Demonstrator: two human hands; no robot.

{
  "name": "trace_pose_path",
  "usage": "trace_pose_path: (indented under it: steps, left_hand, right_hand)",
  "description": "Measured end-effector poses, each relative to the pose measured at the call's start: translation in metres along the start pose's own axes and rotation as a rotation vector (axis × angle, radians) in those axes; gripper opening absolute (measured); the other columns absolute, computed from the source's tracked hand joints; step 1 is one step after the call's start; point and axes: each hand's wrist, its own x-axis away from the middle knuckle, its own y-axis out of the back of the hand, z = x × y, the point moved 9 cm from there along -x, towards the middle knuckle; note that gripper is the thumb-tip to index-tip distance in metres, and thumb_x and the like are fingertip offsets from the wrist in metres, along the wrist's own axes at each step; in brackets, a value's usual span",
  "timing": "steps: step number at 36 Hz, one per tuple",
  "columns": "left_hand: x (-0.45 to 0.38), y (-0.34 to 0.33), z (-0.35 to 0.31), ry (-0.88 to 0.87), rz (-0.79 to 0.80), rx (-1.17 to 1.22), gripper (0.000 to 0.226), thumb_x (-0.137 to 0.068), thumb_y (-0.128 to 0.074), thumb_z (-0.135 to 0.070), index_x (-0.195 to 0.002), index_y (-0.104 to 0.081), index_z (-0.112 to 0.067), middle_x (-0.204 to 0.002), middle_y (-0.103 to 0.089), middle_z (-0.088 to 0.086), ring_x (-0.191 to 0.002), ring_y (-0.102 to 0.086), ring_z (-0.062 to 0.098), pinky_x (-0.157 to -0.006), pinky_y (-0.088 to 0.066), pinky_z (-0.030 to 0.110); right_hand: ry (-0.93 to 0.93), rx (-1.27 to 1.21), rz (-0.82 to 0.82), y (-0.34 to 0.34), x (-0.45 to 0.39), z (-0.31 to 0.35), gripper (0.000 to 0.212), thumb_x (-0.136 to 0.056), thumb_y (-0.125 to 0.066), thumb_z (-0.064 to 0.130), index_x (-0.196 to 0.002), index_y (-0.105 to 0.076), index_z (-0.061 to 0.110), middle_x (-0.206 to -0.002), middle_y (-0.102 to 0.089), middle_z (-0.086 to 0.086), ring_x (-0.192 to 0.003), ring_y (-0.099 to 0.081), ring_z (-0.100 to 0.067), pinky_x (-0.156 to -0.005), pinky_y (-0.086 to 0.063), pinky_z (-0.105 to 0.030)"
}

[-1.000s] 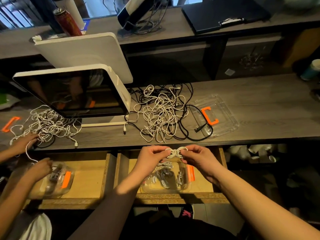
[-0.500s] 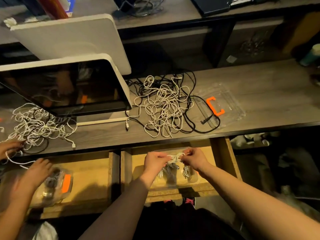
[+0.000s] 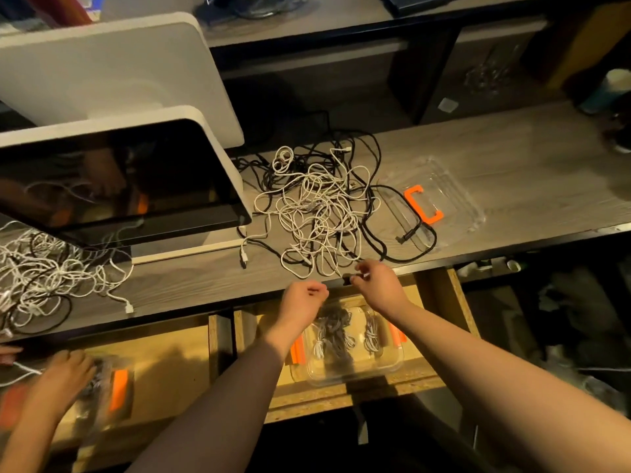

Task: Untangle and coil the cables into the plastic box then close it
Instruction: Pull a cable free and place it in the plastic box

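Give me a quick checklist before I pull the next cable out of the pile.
1. Box open in the drawer: ok.
2. Lid set aside on the desk: ok.
3. Left hand free: ok, holds nothing.
4. Right hand on a cable end: ok, it pinches a dark plug at the desk edge.
5. Which cable that plug belongs to: cannot tell.
6. Pile untangled: not ok, black and white cables interlaced.

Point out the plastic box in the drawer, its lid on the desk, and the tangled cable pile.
plastic box point(image 3: 392, 365): head view, bare near right corner.
lid point(image 3: 454, 203): head view, clear panel beside orange handle.
cable pile point(image 3: 314, 206): head view, middle of the white tangle.
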Motion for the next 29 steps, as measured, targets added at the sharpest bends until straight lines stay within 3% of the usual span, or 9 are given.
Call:
trace_pose_path:
  steps: [5,9,12,15,18,22,25,29]
  left_hand:
    - [-0.019,0.000,-0.041,-0.140,-0.014,-0.115,0.018,-0.094,-0.066,-0.018,-0.110,-0.075,-0.020,-0.106,-0.073,-0.005,-0.093,-0.066,0.011,-0.087,-0.054,0.029]
    - [-0.029,-0.012,-0.063,-0.220,0.041,-0.209,0.035,-0.095,-0.063,-0.011,-0.128,-0.064,-0.023,-0.124,-0.060,-0.001,-0.095,-0.065,0.016,-0.092,-0.055,0.039]
    - [-0.034,-0.018,-0.072,-0.256,0.093,-0.283,0.055,-0.096,-0.052,0.000,-0.144,-0.051,-0.026,-0.140,-0.047,-0.002,-0.111,-0.061,0.022,-0.101,-0.051,0.042]
    - [-0.035,-0.026,-0.079,-0.279,0.165,-0.384,0.060,-0.094,-0.049,0.006,-0.148,-0.047,-0.023,-0.145,-0.043,-0.005,-0.126,-0.051,0.018,-0.111,-0.042,0.035]
    - [-0.033,-0.020,-0.086,-0.319,0.141,-0.452,0.044,-0.098,-0.054,-0.007,-0.140,-0.052,-0.019,-0.139,-0.047,-0.002,-0.122,-0.054,0.019,-0.104,-0.044,0.034]
    - [-0.031,-0.002,-0.099,-0.364,0.021,-0.476,0.021,-0.100,-0.056,-0.025,-0.120,-0.060,-0.023,-0.121,-0.055,-0.004,-0.106,-0.058,0.018,-0.090,-0.050,0.038]
    - [-0.030,0.009,-0.112,-0.382,-0.033,-0.457,0.017,-0.101,-0.053,-0.033,-0.111,-0.061,-0.022,-0.110,-0.056,-0.002,-0.099,-0.058,0.020,-0.085,-0.050,0.040]
    - [-0.030,0.025,-0.140,-0.427,-0.090,-0.412,0.014,-0.103,-0.049,-0.030,-0.101,-0.059,-0.020,-0.105,-0.055,0.000,-0.091,-0.056,0.019,-0.075,-0.045,0.034]
  right_hand:
    - [0.216,0.202,0.004,0.008,-0.025,0.035,0.031,-0.094,-0.060,0.011,-0.124,-0.060,0.008,-0.122,-0.060,-0.009,-0.106,-0.061,-0.026,-0.086,-0.045,-0.029]
    - [0.310,0.397,0.112,-0.008,-0.036,0.037,0.022,-0.094,-0.058,0.017,-0.114,-0.062,0.009,-0.109,-0.066,-0.010,-0.103,-0.056,-0.030,-0.085,-0.045,-0.037]
    - [0.357,0.557,0.111,-0.013,-0.042,0.034,0.025,-0.093,-0.057,0.030,-0.111,-0.063,0.015,-0.109,-0.064,-0.007,-0.102,-0.052,-0.027,-0.088,-0.041,-0.039]
    - [0.447,0.558,0.059,-0.005,-0.039,0.042,0.026,-0.094,-0.058,0.031,-0.113,-0.067,0.016,-0.103,-0.062,-0.006,-0.104,-0.049,-0.028,-0.084,-0.036,-0.039]
    - [0.584,0.475,-0.032,0.013,-0.027,0.056,0.022,-0.093,-0.061,0.031,-0.106,-0.069,0.017,-0.096,-0.062,-0.003,-0.102,-0.050,-0.026,-0.082,-0.037,-0.039]
    - [0.608,0.380,-0.065,0.042,-0.022,0.063,0.020,-0.094,-0.057,0.034,-0.090,-0.065,0.016,-0.091,-0.063,0.000,-0.100,-0.048,-0.019,-0.087,-0.036,-0.038]
    - [0.617,0.315,-0.117,0.068,-0.024,0.069,0.020,-0.090,-0.059,0.032,-0.076,-0.059,0.018,-0.077,-0.058,0.004,-0.090,-0.048,-0.016,-0.082,-0.036,-0.035]
    - [0.613,0.254,-0.199,0.104,-0.032,0.082,0.019,-0.081,-0.052,0.035,-0.067,-0.050,0.021,-0.064,-0.050,0.007,-0.074,-0.045,-0.017,-0.068,-0.043,-0.039]
